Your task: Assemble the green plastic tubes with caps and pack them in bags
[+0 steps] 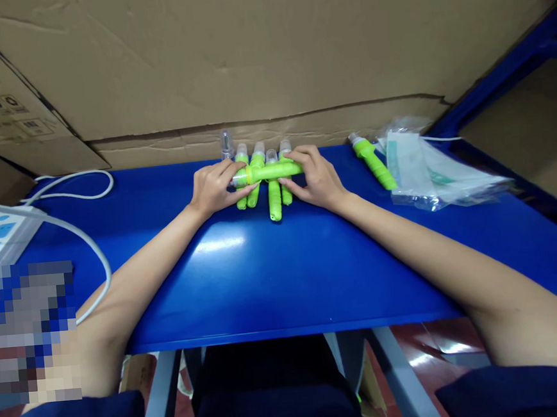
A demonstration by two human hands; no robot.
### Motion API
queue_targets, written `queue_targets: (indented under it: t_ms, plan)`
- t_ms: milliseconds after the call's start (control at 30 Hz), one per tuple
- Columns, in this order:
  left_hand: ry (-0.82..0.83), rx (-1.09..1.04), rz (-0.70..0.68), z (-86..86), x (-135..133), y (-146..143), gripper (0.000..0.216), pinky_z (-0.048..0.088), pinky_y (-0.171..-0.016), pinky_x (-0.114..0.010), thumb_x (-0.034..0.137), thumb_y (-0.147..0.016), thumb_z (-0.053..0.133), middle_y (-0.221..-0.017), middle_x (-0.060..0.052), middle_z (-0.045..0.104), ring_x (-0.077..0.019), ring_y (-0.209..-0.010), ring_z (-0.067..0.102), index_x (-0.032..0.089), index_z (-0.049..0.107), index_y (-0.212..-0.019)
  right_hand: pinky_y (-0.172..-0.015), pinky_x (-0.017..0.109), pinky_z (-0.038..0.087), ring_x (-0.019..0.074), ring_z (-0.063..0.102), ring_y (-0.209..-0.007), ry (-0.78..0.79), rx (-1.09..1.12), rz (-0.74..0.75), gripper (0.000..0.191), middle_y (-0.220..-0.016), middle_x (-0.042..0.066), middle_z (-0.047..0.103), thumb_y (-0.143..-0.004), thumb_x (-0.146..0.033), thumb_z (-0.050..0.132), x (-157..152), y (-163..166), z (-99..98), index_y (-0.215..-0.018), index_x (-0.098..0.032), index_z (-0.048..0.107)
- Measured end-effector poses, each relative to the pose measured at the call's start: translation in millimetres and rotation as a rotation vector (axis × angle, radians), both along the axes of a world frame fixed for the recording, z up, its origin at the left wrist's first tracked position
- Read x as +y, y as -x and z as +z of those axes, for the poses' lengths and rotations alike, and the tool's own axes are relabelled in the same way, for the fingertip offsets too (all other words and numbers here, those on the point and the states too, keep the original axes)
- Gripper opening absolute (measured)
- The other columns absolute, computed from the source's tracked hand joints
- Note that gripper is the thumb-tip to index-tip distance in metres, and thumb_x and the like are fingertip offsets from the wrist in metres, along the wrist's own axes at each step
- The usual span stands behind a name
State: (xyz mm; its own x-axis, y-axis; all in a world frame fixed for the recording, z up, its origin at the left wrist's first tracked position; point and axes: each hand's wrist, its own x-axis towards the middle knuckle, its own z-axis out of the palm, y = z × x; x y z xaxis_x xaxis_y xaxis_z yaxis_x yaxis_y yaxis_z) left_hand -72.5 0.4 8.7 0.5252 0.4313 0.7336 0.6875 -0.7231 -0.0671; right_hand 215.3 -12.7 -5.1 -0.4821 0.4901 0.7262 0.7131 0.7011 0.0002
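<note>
My left hand (214, 186) and my right hand (318, 178) hold a lime-green ribbed stick with a clear cap (275, 171) crosswise between them. Fingers of the left close around its clear-capped end; fingers and thumb of the right grip the plain green end. Beneath it, several matching sticks lie side by side, clear caps pointing away from me; one of these green sticks (275, 202) reaches closest to me. A separate-looking clear plastic piece (226, 143) stands behind my left fingers. The exact kind of these sticks cannot be made out.
Another green stick (375, 163) lies to the right, beside clear plastic bags with printed sheets (429, 167). On the left are a white power strip (17, 230) and a looping white cable (85, 235). Cardboard (257, 56) walls off the back of the blue table (284, 285).
</note>
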Motion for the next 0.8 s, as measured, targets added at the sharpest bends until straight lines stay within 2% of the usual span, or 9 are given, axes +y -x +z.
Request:
queue_targets:
  t_ms: [100, 233, 433, 667, 800]
  plan:
    - [0.005, 0.000, 0.017, -0.3, -1.8, -0.4, 0.059, 0.041, -0.061, -0.029, 0.069, -0.095, 0.055, -0.091, -0.010, 0.079, -0.0205, -0.076, 0.074, 0.015, 0.075, -0.109, -0.093, 0.049, 0.058, 0.0328, 0.066, -0.115, 0.001, -0.023, 0.010, 0.047, -0.125, 0.020, 0.065, -0.105, -0.051, 0.049, 1.7, -0.4, -0.6, -0.136, -0.016, 0.058]
    - [0.065, 0.034, 0.044, -2.9, -1.0, -0.1, 0.066, 0.037, -0.058, -0.030, 0.073, -0.096, 0.047, -0.091, -0.012, 0.081, -0.0232, -0.075, 0.077, 0.014, 0.076, -0.107, -0.087, 0.046, 0.058, 0.0309, 0.067, -0.105, -0.021, -0.053, 0.021, 0.043, -0.118, 0.018, 0.068, -0.107, -0.049, 0.047, 1.9, -1.8, -1.0, -0.130, -0.016, 0.064]
    - [0.196, 0.088, 0.101, -3.7, 0.3, 0.4, 0.066, 0.038, -0.059, -0.030, 0.073, -0.097, 0.045, -0.089, -0.012, 0.081, -0.0241, -0.074, 0.076, 0.016, 0.077, -0.101, -0.087, 0.045, 0.054, 0.0312, 0.065, -0.108, -0.046, -0.070, 0.014, 0.045, -0.124, 0.019, 0.067, -0.107, -0.052, 0.045, 1.4, -3.3, -1.6, -0.125, -0.018, 0.069]
    - [0.171, 0.045, 0.102, -4.5, 0.3, 1.0, 0.056, 0.034, -0.059, -0.030, 0.063, -0.100, 0.045, -0.084, -0.009, 0.081, -0.0211, -0.072, 0.076, 0.019, 0.080, -0.094, -0.077, 0.041, 0.047, 0.0290, 0.065, -0.099, -0.110, -0.152, 0.000, 0.056, -0.119, 0.020, 0.069, -0.108, -0.057, 0.036, -0.8, -1.1, 0.6, -0.113, -0.015, 0.073]
    - [0.133, 0.031, 0.084, -3.3, -0.4, 1.4, 0.061, 0.036, -0.058, -0.030, 0.060, -0.103, 0.036, -0.086, -0.009, 0.082, -0.0221, -0.074, 0.077, 0.018, 0.081, -0.094, -0.078, 0.043, 0.046, 0.0308, 0.065, -0.099, -0.043, -0.177, -0.034, 0.056, -0.117, 0.019, 0.071, -0.106, -0.059, 0.037, -2.8, 0.6, 2.3, -0.115, -0.016, 0.072]
